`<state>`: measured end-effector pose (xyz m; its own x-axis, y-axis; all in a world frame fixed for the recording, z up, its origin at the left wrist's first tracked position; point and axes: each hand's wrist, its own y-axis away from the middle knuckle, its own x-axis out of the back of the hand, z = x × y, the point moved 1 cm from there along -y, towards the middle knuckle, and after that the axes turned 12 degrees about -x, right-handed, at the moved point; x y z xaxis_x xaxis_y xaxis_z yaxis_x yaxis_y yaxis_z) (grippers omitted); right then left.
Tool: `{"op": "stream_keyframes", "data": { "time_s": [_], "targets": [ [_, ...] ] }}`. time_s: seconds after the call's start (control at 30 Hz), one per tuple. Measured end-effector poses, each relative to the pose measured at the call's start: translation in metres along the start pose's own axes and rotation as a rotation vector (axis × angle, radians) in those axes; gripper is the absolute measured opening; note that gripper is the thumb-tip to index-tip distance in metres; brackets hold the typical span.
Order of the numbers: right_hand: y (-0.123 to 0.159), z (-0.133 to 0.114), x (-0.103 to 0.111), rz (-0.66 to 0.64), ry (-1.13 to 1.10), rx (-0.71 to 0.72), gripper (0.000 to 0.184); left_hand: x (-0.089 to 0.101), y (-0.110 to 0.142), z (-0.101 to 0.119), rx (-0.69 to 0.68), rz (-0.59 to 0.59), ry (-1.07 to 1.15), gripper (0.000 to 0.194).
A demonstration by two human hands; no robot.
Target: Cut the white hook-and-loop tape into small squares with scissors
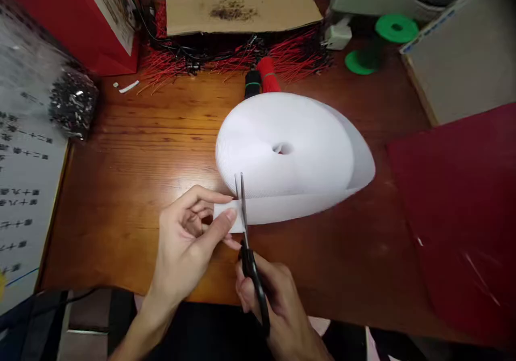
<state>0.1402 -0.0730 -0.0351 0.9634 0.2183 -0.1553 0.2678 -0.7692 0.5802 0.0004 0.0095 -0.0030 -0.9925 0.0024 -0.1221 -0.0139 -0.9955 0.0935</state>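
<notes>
A large roll of white strip point(258, 130) lies on the wooden table, a small hole at its middle. Its loose end runs along the near side to my left hand point(189, 237), which pinches the tip between thumb and fingers. My right hand point(274, 302) grips black-handled scissors point(250, 269) by the loops. The scissor blades are slightly apart and point away from me, across the strip just right of my left thumb. Whether the strip is cut through there cannot be seen.
Behind the roll are a black bundle point(252, 83) and a red bundle point(268, 74), with many red wires and cardboard point(242, 9) beyond. A green spool point(360, 63) stands back right. A bag of small dark parts point(73, 100) is at left, a red sheet point(459, 216) at right.
</notes>
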Motion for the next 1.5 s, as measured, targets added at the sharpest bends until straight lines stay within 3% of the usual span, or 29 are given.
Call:
{"op": "stream_keyframes", "data": {
  "time_s": [0.3, 0.9, 1.13, 1.5],
  "targets": [
    [0.004, 0.002, 0.004, 0.098, 0.189, -0.051, 0.066, 0.003, 0.0, 0.005, 0.005, -0.015, -0.049, 0.01],
    [0.002, 0.0, 0.004, 0.111, 0.208, -0.073, 0.068, 0.005, 0.0, 0.004, 0.013, -0.036, -0.04, 0.009],
    [-0.002, -0.016, 0.004, 0.007, 0.041, -0.061, 0.062, 0.006, -0.001, 0.003, 0.03, -0.049, -0.009, 0.009],
    [-0.002, -0.004, 0.005, 0.046, 0.098, -0.051, 0.07, 0.007, 0.004, 0.0, 0.062, -0.047, 0.006, 0.008]
  ]
}}
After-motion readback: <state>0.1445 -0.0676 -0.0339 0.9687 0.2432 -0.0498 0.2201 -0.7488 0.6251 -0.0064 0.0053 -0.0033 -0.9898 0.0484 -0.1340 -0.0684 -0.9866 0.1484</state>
